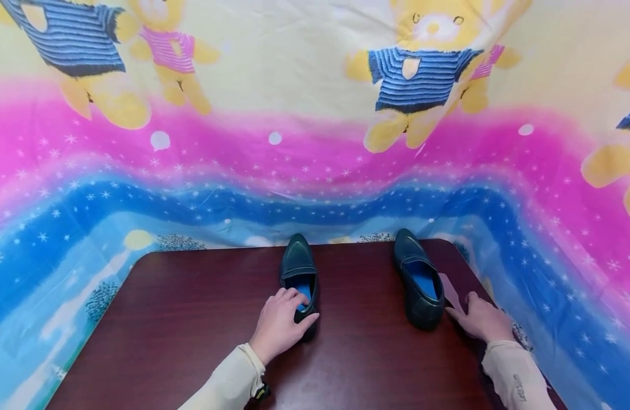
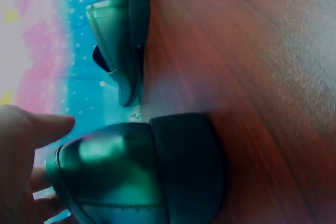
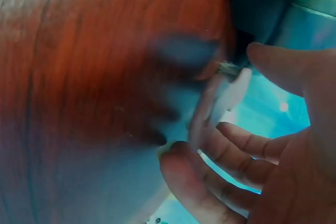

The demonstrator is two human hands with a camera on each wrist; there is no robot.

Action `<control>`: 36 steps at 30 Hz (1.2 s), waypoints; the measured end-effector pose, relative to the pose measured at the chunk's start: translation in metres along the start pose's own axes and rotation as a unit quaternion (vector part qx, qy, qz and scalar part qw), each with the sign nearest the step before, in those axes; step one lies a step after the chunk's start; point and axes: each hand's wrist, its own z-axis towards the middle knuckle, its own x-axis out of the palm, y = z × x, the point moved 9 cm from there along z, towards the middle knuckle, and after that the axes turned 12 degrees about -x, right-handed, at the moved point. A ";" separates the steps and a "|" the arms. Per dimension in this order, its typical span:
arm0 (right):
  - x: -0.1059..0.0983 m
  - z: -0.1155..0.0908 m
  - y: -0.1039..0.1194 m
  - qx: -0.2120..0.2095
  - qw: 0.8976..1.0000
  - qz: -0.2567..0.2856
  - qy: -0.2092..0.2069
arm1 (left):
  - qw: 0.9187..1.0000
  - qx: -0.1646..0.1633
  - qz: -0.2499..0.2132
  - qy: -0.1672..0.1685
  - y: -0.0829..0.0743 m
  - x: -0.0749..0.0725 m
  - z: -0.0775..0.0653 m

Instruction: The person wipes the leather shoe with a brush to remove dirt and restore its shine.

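Two dark green loafers with blue insoles stand on the table, toes away from me. My left hand [image 1: 278, 322] is at the heel of the left loafer [image 1: 298, 256], fingers over its opening and thumb at the right side. In the left wrist view, the thumb stands apart from the heel [image 2: 113, 166], and the other fingers are partly hidden behind the collar. My right hand [image 1: 484, 320] is just right of the right loafer [image 1: 410, 247], at a flat pale pink piece [image 1: 451, 293]. In the right wrist view, its fingers curve loosely beside that piece [image 3: 205, 111], thumb spread away.
The glossy reddish-brown table [image 1: 202, 324] has rounded far corners. A cloth [image 1: 304, 148] printed with bears and snowflakes hangs behind it and along both sides. Both loafer toes reach the table's far edge, close to the cloth.
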 end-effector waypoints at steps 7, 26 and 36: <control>0.012 0.003 -0.001 -0.008 1.000 0.021 -0.007 | 1.000 0.002 0.029 0.004 -0.002 0.011 -0.007; -0.027 -0.003 0.007 -0.062 0.972 0.053 -0.220 | 0.994 0.072 -0.025 0.083 0.004 0.011 -0.004; -0.079 -0.031 0.075 -0.148 0.906 0.090 -0.386 | 0.987 0.080 -0.092 0.106 0.034 0.009 0.002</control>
